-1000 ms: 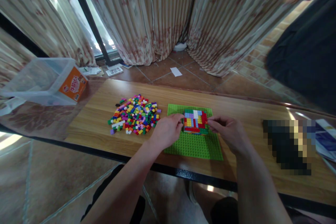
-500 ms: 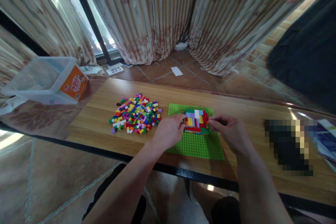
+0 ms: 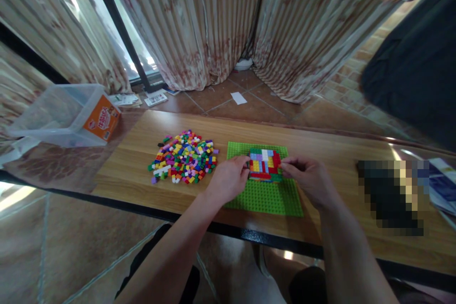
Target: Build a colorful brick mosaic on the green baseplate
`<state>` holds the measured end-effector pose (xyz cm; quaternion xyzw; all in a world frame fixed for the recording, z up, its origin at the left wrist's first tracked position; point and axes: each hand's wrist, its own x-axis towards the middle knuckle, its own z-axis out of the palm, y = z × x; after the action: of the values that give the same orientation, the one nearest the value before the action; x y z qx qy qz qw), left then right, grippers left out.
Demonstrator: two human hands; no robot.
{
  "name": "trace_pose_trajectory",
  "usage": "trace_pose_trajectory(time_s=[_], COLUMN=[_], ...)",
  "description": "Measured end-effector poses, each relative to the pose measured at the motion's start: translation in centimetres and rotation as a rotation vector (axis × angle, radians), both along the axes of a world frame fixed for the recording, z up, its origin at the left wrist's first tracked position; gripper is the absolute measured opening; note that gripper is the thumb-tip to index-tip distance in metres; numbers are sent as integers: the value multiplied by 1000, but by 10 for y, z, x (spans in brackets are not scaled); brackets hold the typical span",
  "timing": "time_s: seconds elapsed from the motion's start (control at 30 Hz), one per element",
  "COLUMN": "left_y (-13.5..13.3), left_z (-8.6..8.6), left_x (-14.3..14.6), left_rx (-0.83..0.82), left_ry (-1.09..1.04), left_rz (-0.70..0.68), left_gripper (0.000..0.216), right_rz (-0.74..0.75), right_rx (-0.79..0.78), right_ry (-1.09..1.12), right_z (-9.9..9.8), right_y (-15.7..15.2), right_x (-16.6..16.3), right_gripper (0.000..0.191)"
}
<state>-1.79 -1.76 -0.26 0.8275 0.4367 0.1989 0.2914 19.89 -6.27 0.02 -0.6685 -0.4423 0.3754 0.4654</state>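
A rectangular build of toy building bricks (image 3: 262, 165), with red, yellow, white, light blue, lavender and green pieces, sits on the upper part of a green studded baseplate (image 3: 265, 197). At its left edge, my left hand (image 3: 231, 175) is closed, thumb and fingers gripping the side. My right hand (image 3: 308, 175) pinches at the opposite, right edge with the fingertips together. Whether a small loose brick is between those fingertips is too small to tell. The build's outermost left edge is partly hidden by my left fingers.
A heap of loose bricks (image 3: 185, 156) in many colours lies on the wooden table (image 3: 124, 152) left of the baseplate. A clear plastic bin (image 3: 60, 114) with an orange label stands beyond the table's left end. At right are a pixelated dark object (image 3: 390, 199) and some papers (image 3: 443, 185).
Both hands stay at the two sides of the brick build, with almost no movement. The whole view has shifted slightly with the head.
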Motion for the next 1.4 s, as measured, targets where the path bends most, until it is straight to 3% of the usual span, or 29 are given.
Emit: trace_pose_trajectory(time_s=[0.17, 0.33, 0.5, 0.63, 0.9, 1.17, 1.4], left_y=[-1, -5, -7, -9, -14, -21, -26], left_z=[0, -1, -2, -4, 6, 11, 12], left_x=[2, 4, 9, 17, 18, 16, 12], left_rx=[-86, -158, -226, -289, -141, -79, -87], left_ry=[-21, -35, -80, -101, 127, 305, 311], left_rz=[39, 32, 20, -22, 68, 10, -5], left_gripper=[51, 74, 82, 76, 38, 40, 41], right_rz=[-125, -66, -20, -52, -89, -209, -254], right_rx=[-20, -68, -39, -10, 44, 83, 265], right_ry=[67, -8, -122, -188, -188, -224, 60], right_z=[0, -8, -14, -11, -19, -20, -17], right_y=[1, 7, 9, 8, 12, 23, 49], right_x=[0, -1, 3, 3, -10, -21, -28], right_gripper=[31, 26, 31, 30, 39, 38, 28])
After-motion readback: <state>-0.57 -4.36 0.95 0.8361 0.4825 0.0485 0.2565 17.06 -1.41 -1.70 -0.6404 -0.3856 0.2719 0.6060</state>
